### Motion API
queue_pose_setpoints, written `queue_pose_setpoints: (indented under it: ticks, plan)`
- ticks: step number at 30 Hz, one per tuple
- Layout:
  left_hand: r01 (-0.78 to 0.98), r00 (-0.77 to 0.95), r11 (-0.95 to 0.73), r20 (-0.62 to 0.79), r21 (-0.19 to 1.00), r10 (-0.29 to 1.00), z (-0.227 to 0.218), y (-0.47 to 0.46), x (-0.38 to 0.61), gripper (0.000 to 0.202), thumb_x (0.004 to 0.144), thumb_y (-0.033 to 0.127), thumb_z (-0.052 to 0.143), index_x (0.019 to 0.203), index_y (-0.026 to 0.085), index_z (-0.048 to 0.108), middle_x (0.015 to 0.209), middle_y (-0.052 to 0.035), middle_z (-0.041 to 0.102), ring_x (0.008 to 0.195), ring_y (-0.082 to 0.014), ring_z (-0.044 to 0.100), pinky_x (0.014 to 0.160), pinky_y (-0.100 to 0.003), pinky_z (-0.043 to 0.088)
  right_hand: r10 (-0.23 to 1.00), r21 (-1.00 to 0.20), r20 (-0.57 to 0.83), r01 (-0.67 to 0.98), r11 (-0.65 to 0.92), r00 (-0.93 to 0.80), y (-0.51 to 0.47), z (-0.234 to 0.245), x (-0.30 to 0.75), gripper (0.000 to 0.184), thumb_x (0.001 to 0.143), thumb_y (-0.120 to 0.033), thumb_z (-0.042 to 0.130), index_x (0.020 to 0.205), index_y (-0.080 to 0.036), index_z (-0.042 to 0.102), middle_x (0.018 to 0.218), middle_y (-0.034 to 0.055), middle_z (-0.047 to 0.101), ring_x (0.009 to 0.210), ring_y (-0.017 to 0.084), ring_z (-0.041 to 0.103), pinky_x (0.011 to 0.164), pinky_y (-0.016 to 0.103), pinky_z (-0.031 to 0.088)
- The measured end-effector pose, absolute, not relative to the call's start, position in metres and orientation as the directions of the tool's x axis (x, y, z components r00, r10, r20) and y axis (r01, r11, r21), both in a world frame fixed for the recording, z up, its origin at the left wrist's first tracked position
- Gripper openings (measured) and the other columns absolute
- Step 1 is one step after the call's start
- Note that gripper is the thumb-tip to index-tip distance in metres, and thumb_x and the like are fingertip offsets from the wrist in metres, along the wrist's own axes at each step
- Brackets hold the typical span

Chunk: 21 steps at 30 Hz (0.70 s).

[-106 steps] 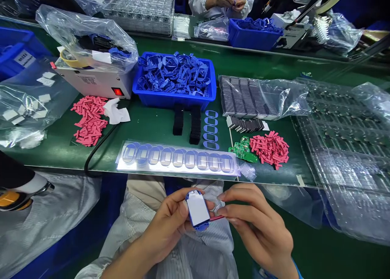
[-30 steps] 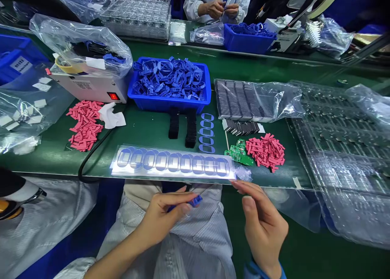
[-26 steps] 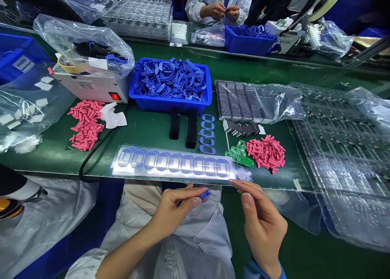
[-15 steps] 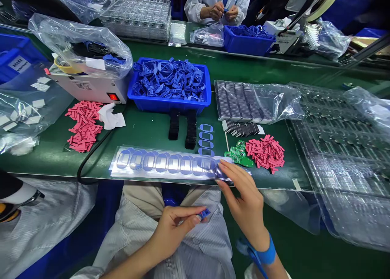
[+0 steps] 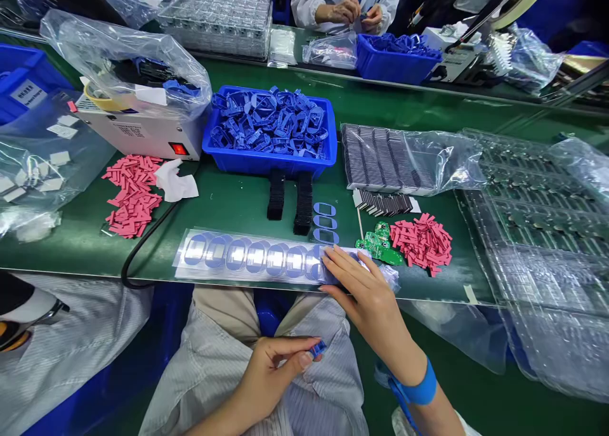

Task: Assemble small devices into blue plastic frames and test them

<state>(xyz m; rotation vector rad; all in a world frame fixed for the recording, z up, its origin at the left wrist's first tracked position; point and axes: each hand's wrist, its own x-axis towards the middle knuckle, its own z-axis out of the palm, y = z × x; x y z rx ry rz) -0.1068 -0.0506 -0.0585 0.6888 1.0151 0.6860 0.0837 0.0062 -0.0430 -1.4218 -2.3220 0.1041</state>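
The left hand (image 5: 269,377) was clenched in a pinch on a small blue plastic part (image 5: 318,349), held at 2 o'clock from the palm, while the open right hand (image 5: 368,290) lay flat on a clear sheet of blue gaskets (image 5: 247,258), extending toward 9 o'clock.

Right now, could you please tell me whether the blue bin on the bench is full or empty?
Full: the blue bin is heaped with blue plastic frames to its rim.

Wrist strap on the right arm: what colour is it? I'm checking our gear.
The wrist strap is bright blue, best seen in the head view.
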Motion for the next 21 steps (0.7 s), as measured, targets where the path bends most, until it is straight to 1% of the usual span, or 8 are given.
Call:
queue_pose_setpoints:
  ticks: [3, 8, 11, 13, 16, 18, 21]
  plan:
    - [-0.154, 0.368, 0.599, -0.517, 0.785, 0.773, -0.061, -0.047, -0.106, 0.037, 0.065, 0.053, 0.072, 0.087, 0.024, 0.076, 0.087, -0.0094, 0.077, 0.083, -0.028, 0.073, 0.082, -0.039, 0.057, 0.876, -0.303, 0.309, 0.835, 0.459, -0.37, 0.007, -0.043, 0.082, 0.035, 0.093, -0.025, 0.049, 0.127, -0.018, 0.049, 0.127, 0.0086, 0.059, 0.123, 0.023, 0.05, 0.101, 0.045, 0.042]
    - [-0.1, 0.387, 0.589, -0.514, 0.802, 0.766, -0.066, -0.041, -0.106, 0.039, 0.065, 0.054, 0.071, 0.088, 0.022, 0.076, 0.089, -0.0104, 0.077, 0.085, -0.0298, 0.073, 0.083, -0.043, 0.056, 0.871, -0.323, 0.371, 0.835, 0.445, -0.321, 0.013, -0.04, 0.079, 0.03, 0.09, -0.025, 0.054, 0.119, -0.018, 0.057, 0.118, 0.0081, 0.065, 0.112, 0.024, 0.059, 0.092, 0.042, 0.05]
    - [-0.089, 0.397, 0.581, -0.506, 0.809, 0.766, -0.07, -0.039, -0.106, 0.037, 0.068, 0.052, 0.07, 0.09, 0.022, 0.076, 0.092, -0.0097, 0.077, 0.088, -0.0294, 0.072, 0.085, -0.043, 0.055, 0.871, -0.302, 0.376, 0.847, 0.436, -0.315, 0.014, -0.037, 0.076, 0.028, 0.09, -0.025, 0.053, 0.117, -0.019, 0.059, 0.116, 0.0079, 0.066, 0.109, 0.023, 0.061, 0.09, 0.041, 0.051]
    - [-0.084, 0.403, 0.574, -0.499, 0.815, 0.767, -0.072, -0.039, -0.105, 0.036, 0.068, 0.05, 0.07, 0.09, 0.022, 0.076, 0.093, -0.0095, 0.076, 0.09, -0.0294, 0.071, 0.087, -0.043, 0.054, 0.872, -0.272, 0.373, 0.861, 0.43, -0.317, 0.013, -0.036, 0.073, 0.027, 0.091, -0.023, 0.052, 0.117, -0.018, 0.059, 0.116, 0.0084, 0.066, 0.109, 0.023, 0.062, 0.089, 0.041, 0.052]
    - [-0.081, 0.419, 0.569, -0.491, 0.818, 0.764, -0.075, -0.039, -0.104, 0.037, 0.068, 0.051, 0.07, 0.092, 0.022, 0.075, 0.096, -0.0096, 0.076, 0.088, -0.029, 0.072, 0.086, -0.043, 0.054, 0.869, -0.244, 0.382, 0.873, 0.421, -0.313, 0.01, -0.037, 0.071, 0.027, 0.091, -0.021, 0.052, 0.116, -0.015, 0.06, 0.115, 0.0093, 0.066, 0.108, 0.024, 0.062, 0.087, 0.042, 0.053]
    - [-0.075, 0.428, 0.563, -0.483, 0.823, 0.764, -0.074, -0.039, -0.105, 0.036, 0.069, 0.05, 0.07, 0.093, 0.023, 0.075, 0.096, -0.0093, 0.076, 0.088, -0.0289, 0.072, 0.086, -0.043, 0.054, 0.87, -0.265, 0.393, 0.87, 0.416, -0.297, 0.009, -0.038, 0.072, 0.027, 0.09, -0.022, 0.053, 0.115, -0.014, 0.06, 0.116, 0.0102, 0.066, 0.109, 0.024, 0.062, 0.087, 0.041, 0.053]
    - [-0.062, 0.434, 0.549, -0.473, 0.833, 0.767, -0.072, -0.041, -0.108, 0.03, 0.071, 0.045, 0.071, 0.091, 0.023, 0.076, 0.096, -0.009, 0.076, 0.093, -0.0293, 0.07, 0.09, -0.044, 0.051, 0.872, -0.322, 0.388, 0.843, 0.431, -0.297, 0.011, -0.04, 0.078, 0.029, 0.088, -0.029, 0.056, 0.114, -0.014, 0.061, 0.115, 0.0101, 0.066, 0.109, 0.023, 0.062, 0.089, 0.04, 0.053]
